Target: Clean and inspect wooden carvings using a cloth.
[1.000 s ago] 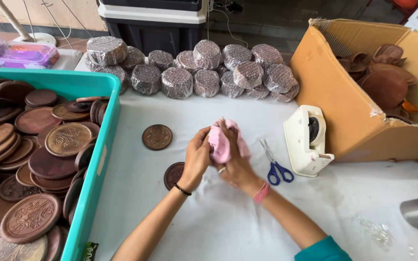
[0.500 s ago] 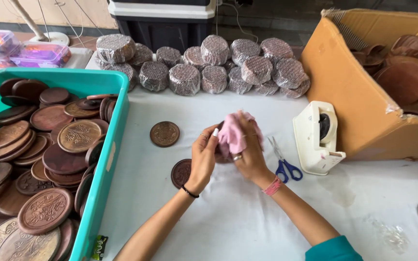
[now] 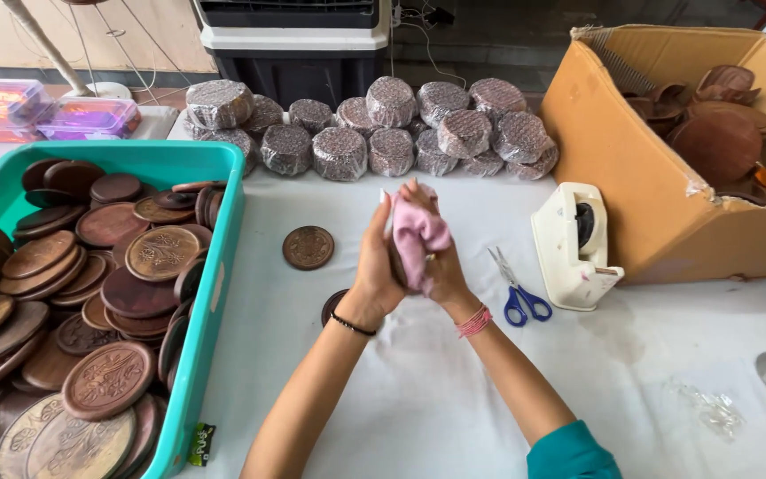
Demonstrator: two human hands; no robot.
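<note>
- I count two hands, both raised over the table: my left hand and right hand are pressed together around one pink cloth.
- Between the palms a dark round edge shows under the cloth; I take it for a disc, but most of it is hidden.
- Left hand: fingers straight up, flat against the cloth's left side. Right hand: curled about the cloth from the right and behind. Both are closed on the cloth, which bulges out above and between them.
- Two loose discs lie on the table: one carved disc just left of the hands, one dark disc partly hidden behind my left wrist.
- One teal tub at left, heaped with brown carved discs, too many to count.
- About fourteen wrapped rounds in bubble wrap stand in a row at the far edge.
- One cardboard box at right, open, with brown wooden pieces inside.
- One white tape dispenser beside the box; one pair of blue-handled scissors between it and my right wrist.
- Two clear lidded tubs far left, glowing pink.
- A small green-and-black packet lies by the teal tub's near corner.
</note>
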